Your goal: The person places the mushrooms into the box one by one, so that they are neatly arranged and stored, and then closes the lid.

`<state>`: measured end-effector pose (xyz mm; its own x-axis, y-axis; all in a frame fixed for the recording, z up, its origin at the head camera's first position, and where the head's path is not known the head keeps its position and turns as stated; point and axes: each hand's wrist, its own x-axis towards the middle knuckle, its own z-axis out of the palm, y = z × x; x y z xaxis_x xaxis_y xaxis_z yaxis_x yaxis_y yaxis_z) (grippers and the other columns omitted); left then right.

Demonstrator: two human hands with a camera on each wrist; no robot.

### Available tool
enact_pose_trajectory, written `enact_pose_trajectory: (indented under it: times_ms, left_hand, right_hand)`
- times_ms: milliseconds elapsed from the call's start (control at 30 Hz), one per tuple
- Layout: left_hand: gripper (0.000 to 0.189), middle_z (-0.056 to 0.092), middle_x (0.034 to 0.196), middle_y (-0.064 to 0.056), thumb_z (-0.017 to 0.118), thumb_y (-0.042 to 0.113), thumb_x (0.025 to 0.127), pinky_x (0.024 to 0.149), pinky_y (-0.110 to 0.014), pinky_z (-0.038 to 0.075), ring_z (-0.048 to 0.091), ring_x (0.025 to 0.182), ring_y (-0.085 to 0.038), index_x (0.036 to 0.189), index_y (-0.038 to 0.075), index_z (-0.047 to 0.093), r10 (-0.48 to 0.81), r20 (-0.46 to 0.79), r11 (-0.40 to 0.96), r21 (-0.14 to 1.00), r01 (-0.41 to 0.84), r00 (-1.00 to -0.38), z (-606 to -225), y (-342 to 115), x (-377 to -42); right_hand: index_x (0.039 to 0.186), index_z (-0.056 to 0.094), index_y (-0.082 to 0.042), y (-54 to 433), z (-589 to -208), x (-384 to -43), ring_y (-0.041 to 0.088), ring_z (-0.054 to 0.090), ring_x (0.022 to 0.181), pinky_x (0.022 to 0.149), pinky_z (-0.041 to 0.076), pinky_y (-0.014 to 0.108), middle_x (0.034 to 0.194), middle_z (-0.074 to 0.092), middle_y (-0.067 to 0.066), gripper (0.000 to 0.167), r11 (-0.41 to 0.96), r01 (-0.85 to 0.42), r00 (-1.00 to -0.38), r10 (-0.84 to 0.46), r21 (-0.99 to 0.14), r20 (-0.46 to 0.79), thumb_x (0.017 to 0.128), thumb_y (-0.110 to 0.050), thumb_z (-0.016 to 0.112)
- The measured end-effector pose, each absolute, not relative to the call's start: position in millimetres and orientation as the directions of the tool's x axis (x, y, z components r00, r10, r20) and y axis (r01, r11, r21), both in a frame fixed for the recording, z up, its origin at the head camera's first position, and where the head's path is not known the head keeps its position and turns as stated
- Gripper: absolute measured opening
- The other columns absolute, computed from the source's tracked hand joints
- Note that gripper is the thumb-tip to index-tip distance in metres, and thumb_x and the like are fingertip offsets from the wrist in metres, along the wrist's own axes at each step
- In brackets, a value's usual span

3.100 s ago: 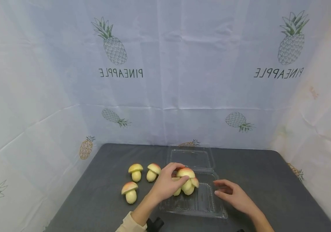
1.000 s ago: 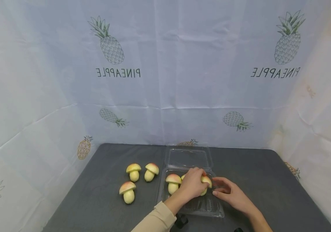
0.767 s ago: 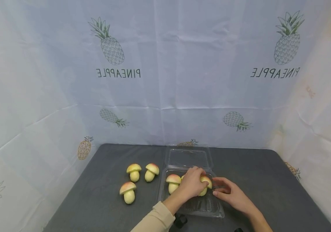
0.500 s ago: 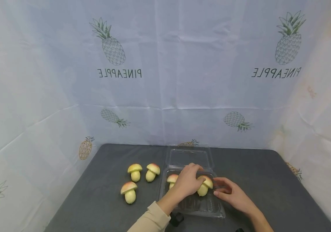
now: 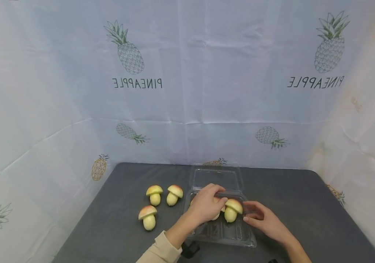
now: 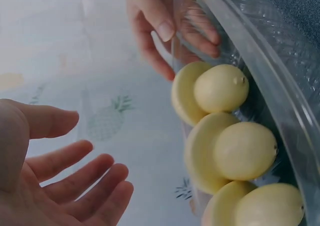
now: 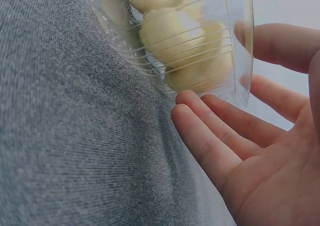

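Observation:
My left hand [image 5: 204, 206] hovers over the open clear plastic container [image 5: 220, 240], fingers loose and holding nothing. In the left wrist view, a row of three pale-yellow mushrooms with red-tinged caps lies in the container; the nearest to my right hand is one mushroom [image 6: 222, 88], then a middle mushroom [image 6: 245, 151] and a lower mushroom [image 6: 270, 206]. The head view shows the rightmost mushroom [image 5: 231, 211] fully, while my left hand partly covers the others. My right hand [image 5: 266, 221] is at the container's right side, its relaxed fingertips against the wall in the right wrist view.
Three loose mushrooms sit on the dark table left of the container: a back mushroom [image 5: 155, 195], one beside it [image 5: 174, 195] and a front mushroom [image 5: 148, 218]. The container's lid [image 5: 217, 179] lies folded back. A pineapple-print curtain [image 5: 187, 91] stands behind the table.
My left hand, which gripped a mushroom over the container, has let go and drawn back left. A mushroom now sits at the container's right side. My right hand has stayed about the same.

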<state>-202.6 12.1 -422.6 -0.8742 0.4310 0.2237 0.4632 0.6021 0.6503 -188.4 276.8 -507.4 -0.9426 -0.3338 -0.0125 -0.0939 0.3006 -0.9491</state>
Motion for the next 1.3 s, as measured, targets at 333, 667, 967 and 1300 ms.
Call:
enact_pose_trajectory:
  times_ms: [333,667,967,1300]
  left_hand:
    - [0.028,0.065,0.122,0.001,0.061,0.031,0.103,0.089,-0.037,0.053,0.063,0.111,-0.021,0.126,0.015,0.068,0.444,0.239,0.574,0.665,0.479,-0.864,-409,-8,-194]
    - [0.027,0.065,0.120,0.001,0.061,0.028,0.104,0.092,-0.034,0.053,0.063,0.111,-0.021,0.124,0.013,0.069,0.436,0.307,0.526,0.676,0.516,-0.846,-410,-31,-192]
    - [0.026,0.066,0.117,-0.005,0.060,0.026,0.105,0.093,-0.037,0.055,0.064,0.109,-0.022,0.122,0.010,0.069,0.421,0.335,0.460,0.723,0.516,-0.843,-412,-54,-188]
    - [0.017,0.068,0.111,0.001,0.065,0.019,0.102,0.087,-0.037,0.057,0.065,0.100,-0.014,0.117,0.013,0.071,0.351,0.419,0.489,0.681,0.545,-0.838,-420,-84,-184]
  right_hand:
    - [0.146,0.043,0.004,277,-508,-189,0.031,0.066,0.112,0.083,0.058,0.032,0.140,0.048,0.034,0.058,0.307,-0.104,-0.941,-0.337,-0.946,-0.006,0.099,-0.019,0.068]
    - [0.147,0.042,0.004,278,-507,-189,0.035,0.064,0.114,0.084,0.057,0.032,0.142,0.045,0.036,0.059,0.297,-0.099,-0.939,-0.345,-0.950,-0.010,0.099,-0.019,0.069]
    - [0.147,0.042,0.005,278,-507,-190,0.024,0.066,0.111,0.084,0.057,0.032,0.140,0.047,0.034,0.059,0.298,-0.100,-0.936,-0.352,-0.949,-0.012,0.099,-0.019,0.068]
    - [0.147,0.043,0.003,279,-508,-189,0.023,0.067,0.110,0.084,0.057,0.032,0.138,0.050,0.032,0.059,0.299,-0.100,-0.939,-0.344,-0.949,-0.009,0.099,-0.020,0.069]
